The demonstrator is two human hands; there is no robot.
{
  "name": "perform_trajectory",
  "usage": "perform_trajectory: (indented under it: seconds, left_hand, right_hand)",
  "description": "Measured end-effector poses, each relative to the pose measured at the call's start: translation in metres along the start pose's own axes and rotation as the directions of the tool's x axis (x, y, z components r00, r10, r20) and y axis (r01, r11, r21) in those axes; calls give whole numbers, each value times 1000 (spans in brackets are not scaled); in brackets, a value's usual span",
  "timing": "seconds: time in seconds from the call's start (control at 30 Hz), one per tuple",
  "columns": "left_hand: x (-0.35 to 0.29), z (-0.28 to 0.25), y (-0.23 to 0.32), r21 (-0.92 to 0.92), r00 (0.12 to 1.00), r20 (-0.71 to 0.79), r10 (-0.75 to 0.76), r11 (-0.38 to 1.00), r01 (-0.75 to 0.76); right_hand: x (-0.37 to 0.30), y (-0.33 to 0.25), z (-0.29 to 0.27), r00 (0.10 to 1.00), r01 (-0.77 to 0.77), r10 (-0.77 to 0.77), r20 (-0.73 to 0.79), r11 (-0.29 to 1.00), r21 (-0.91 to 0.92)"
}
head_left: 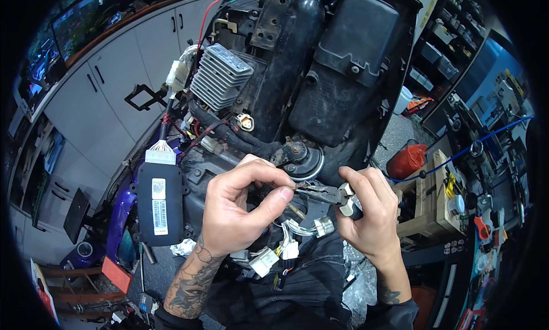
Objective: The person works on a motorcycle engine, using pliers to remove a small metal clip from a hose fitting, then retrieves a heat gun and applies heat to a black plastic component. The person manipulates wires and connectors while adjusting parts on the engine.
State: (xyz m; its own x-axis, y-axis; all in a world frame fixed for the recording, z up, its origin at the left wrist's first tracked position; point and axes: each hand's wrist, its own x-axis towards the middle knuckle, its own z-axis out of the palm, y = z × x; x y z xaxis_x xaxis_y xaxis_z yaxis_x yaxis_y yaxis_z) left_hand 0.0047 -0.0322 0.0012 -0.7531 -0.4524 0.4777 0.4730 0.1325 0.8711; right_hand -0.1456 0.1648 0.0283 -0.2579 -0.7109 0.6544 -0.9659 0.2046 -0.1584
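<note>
My right hand (367, 214) is closed round the handles of a pair of pliers (320, 194), whose jaws point left. Thumb and forefinger of my left hand (243, 204) pinch something small right at the jaw tips; it looks like a wire end, too small to make out. Below my hands hang several white wiring connectors (264, 261) on thin wires. Just beyond the pliers sits a round black horn (303, 161) with a pale rim. A black control box (160, 204) with white labels lies left of my left hand, plugged into a wire harness.
A finned metal regulator (222, 77) and a black plastic housing (354, 38) belong to the dirty vehicle frame ahead. White cabinets (114, 84) line the left. To the right stand a wooden workbench (426, 198) and a red bag (406, 161). Clear plastic wrap (361, 287) lies below my right forearm.
</note>
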Motion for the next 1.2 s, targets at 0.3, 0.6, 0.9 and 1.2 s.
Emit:
perform_trajectory:
  seconds: [0.3,0.6,0.9,1.2]
  left_hand:
    - [1,0,-2,112,996,-1,91,990,-90]
    - [1,2,-7,93,993,-45,107,990,-102]
    - [1,2,-9,105,989,-43,144,985,-139]
    - [0,5,-2,141,993,-23,114,984,-109]
  right_hand:
    - [-4,-7,-1,1000,-17,16,-11,998,-59]
    - [-5,-8,-1,1000,-14,12,-17,996,-85]
    - [-4,-7,1,999,8,-14,-39,990,-140]
    - [-4,-2,11,997,-6,-3,-71,992,-129]
